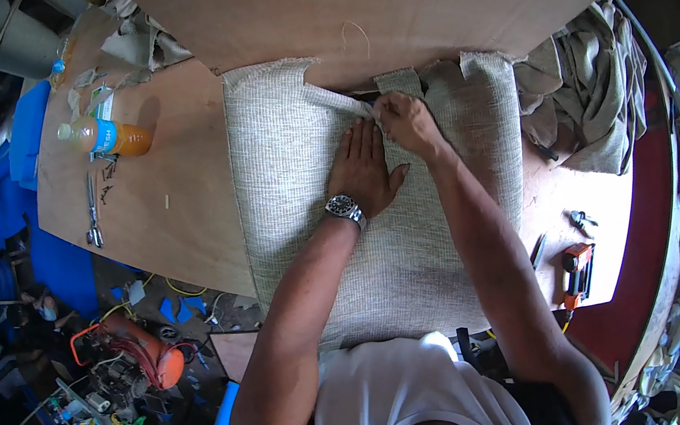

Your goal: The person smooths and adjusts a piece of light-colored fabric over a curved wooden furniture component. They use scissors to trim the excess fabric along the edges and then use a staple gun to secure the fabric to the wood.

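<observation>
A clear plastic bottle of orange drink (105,138), wrapped by a blue-and-white label, lay on the plywood worktable (180,201) at the left. The left hand (362,170), fingers spread, pressed flat on the beige woven fabric panel (288,159) at mid-table. Just beside it, the right hand (406,122) pinched a fabric fold. An orange tool (576,272) lay far right.

Plywood workbench (179,192): grey fabric panel (292,184), bottle (105,138), pliers (93,219) (left side).
</observation>
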